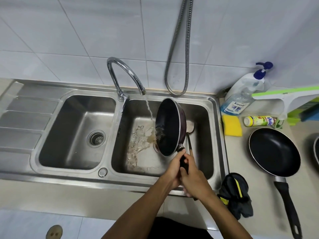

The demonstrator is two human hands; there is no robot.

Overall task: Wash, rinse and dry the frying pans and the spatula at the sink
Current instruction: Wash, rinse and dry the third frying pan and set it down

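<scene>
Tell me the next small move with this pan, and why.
Probably roll the frying pan by its handle so the stream sweeps the rest of its inside. The left hand and right hand grip the handle; the pan stands tilted in the right basin, and water spilling from it runs brownish, so rinsing seems unfinished.

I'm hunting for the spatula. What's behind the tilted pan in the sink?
The spatula lies there in the right basin: its perforated head and some handle show. The pan and the right hand cover the rest.
</scene>
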